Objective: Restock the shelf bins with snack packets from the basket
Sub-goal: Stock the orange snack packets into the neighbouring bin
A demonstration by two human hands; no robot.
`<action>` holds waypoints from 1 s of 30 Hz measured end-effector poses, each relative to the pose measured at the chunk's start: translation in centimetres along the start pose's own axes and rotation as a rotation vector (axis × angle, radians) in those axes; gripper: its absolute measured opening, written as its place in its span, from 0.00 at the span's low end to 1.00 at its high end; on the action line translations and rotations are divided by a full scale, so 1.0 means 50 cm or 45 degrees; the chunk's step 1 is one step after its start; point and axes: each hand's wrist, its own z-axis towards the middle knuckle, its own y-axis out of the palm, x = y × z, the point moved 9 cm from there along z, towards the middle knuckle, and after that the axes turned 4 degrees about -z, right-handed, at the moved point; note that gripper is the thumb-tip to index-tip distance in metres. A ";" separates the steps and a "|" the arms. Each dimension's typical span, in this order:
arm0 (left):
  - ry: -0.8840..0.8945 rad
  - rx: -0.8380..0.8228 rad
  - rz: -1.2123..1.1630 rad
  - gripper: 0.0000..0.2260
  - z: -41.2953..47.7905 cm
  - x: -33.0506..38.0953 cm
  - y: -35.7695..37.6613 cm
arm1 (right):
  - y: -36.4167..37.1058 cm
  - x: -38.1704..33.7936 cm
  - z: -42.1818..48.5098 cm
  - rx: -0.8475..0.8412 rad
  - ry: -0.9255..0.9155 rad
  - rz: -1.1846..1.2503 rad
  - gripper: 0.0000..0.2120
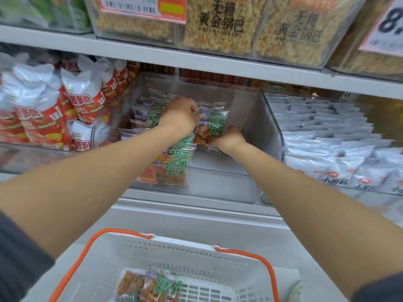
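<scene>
Both my arms reach into a clear plastic shelf bin (270, 127) on the middle shelf. Several green-labelled snack packets (178, 164) lie stacked in its left half. My left hand (181, 115) is curled over the back packets and pinches the edge of one. My right hand (226, 138) grips the lower edge of a packet (214, 125) standing near the middle of the bin. Below, a white basket with orange handles (196, 253) holds a few of the same packets (150, 286).
Red and white chip bags (43, 114) fill the bin to the left. White packets (327, 138) fill the bin to the right. The shelf above carries clear tubs of yellow snacks (218, 22) with price tags. A white ledge (196, 219) lies between shelf and basket.
</scene>
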 end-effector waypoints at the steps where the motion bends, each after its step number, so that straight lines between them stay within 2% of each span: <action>1: -0.008 0.010 0.023 0.08 -0.006 0.002 -0.006 | -0.010 -0.003 -0.010 0.017 -0.012 -0.016 0.33; 3: 0.001 0.057 0.049 0.07 -0.025 0.009 -0.023 | -0.037 -0.020 -0.036 0.092 -0.083 -0.023 0.30; 4: 0.019 0.100 0.056 0.06 -0.038 0.015 -0.034 | -0.049 -0.032 -0.052 0.145 -0.146 -0.040 0.26; 6: 0.057 0.188 0.057 0.03 -0.070 0.031 -0.057 | -0.074 -0.056 -0.093 0.271 -0.311 -0.072 0.19; 10: 0.122 0.269 -0.018 0.05 -0.158 0.068 -0.099 | -0.103 -0.103 -0.211 0.503 -0.724 -0.031 0.14; 15: 0.178 0.255 -0.144 0.06 -0.306 0.062 -0.131 | -0.086 -0.103 -0.355 0.545 -0.978 -0.002 0.07; 18: 0.101 0.163 -0.103 0.09 -0.381 0.003 -0.106 | -0.018 -0.055 -0.393 0.408 -0.934 -0.038 0.08; 21: -0.028 -0.031 -0.034 0.07 -0.440 -0.079 -0.046 | 0.069 0.016 -0.409 0.248 -0.820 -0.073 0.08; 25: -0.182 -0.612 0.003 0.09 -0.523 -0.216 0.074 | 0.201 0.098 -0.405 -0.063 -0.677 -0.245 0.08; 28: -0.190 -0.881 0.215 0.09 -0.570 -0.299 0.121 | 0.303 0.158 -0.400 -0.309 -0.582 -0.347 0.09; 30: -0.181 -1.033 0.345 0.09 -0.595 -0.325 0.147 | 0.383 0.216 -0.405 -0.558 -0.490 -0.496 0.11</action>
